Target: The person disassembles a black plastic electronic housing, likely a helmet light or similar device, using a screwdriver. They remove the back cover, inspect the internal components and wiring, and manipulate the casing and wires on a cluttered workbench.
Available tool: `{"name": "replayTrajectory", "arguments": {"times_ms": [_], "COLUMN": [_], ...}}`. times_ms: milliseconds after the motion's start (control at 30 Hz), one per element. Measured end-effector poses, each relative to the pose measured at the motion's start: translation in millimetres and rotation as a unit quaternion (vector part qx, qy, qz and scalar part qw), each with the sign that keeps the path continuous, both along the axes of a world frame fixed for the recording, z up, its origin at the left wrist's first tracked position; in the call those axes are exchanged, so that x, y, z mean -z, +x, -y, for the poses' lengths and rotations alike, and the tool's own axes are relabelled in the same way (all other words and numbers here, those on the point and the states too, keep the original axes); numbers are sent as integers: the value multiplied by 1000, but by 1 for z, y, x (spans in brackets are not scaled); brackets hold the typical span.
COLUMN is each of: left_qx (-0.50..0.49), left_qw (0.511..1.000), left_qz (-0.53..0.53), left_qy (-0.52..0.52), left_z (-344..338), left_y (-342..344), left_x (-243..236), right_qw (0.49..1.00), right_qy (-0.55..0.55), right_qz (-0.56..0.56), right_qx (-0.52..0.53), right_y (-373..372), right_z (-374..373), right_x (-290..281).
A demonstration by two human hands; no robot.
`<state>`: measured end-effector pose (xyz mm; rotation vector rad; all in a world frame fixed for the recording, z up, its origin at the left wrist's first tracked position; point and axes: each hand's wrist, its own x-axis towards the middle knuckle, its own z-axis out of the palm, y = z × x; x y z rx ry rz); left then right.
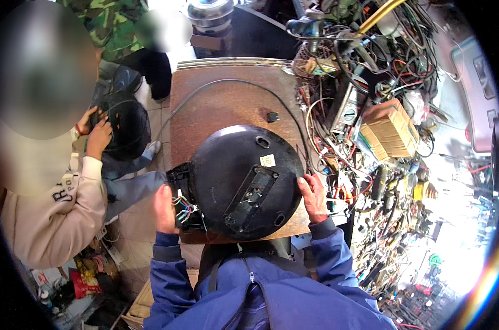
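Note:
A round black electric appliance [227, 170], resembling an electric griddle, lies in front of me on a brown wooden table [233, 99]. A sticker and a long recessed bracket show on its upward face. At its left side is a black housing, where coloured wires [183, 208] are exposed. My left hand [165, 210] is upright beside this housing, slightly smeared, its fingers hard to make out. On the right, the fingers and thumb of my right hand [314, 197] grip the rim. A power cord [227, 81] curves over the far part of the table, close to a small black plug-like piece [272, 117].
Tangled cables [409, 38], tools and parts pile up along the right side, around a cardboard box [389, 132] and a meter [347, 115]. At the left sits another person [57, 214], their hands on a dark round object [126, 126]. A metal pot [210, 14] stands beyond the table.

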<state>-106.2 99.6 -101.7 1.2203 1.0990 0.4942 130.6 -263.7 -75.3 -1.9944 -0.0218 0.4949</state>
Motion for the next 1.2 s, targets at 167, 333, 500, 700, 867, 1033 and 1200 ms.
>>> {"name": "replayTrajectory", "arguments": {"times_ms": [167, 333, 500, 700, 867, 1033, 1200], "left_qx": [85, 64, 63, 5, 16, 34, 33], "left_qw": [986, 969, 970, 982, 979, 969, 973], "left_qz": [10, 48, -8, -39, -62, -53, -26], "left_qy": [-146, -233, -234, -182, -193, -237, -225], "left_z": [-38, -12, -13, 12, 4, 3, 21], "left_y": [-21, 18, 21, 50, 40, 27, 21], "left_x": [6, -39, -46, -70, -56, -50, -59], "right_qw": [997, 998, 993, 993, 987, 991, 996], "right_qy": [-27, -52, -116, -116, -132, -127, -86], "right_qz": [60, 18, -11, 16, 86, 28, 11], "right_qx": [43, 14, -15, -13, 7, -35, -12], "right_y": [23, 24, -1, 2, -11, -15, -15], "right_z": [15, 16, 13, 5, -9, 1, 3], "right_x": [-3, -18, -15, -14, 3, 28, 19]}}
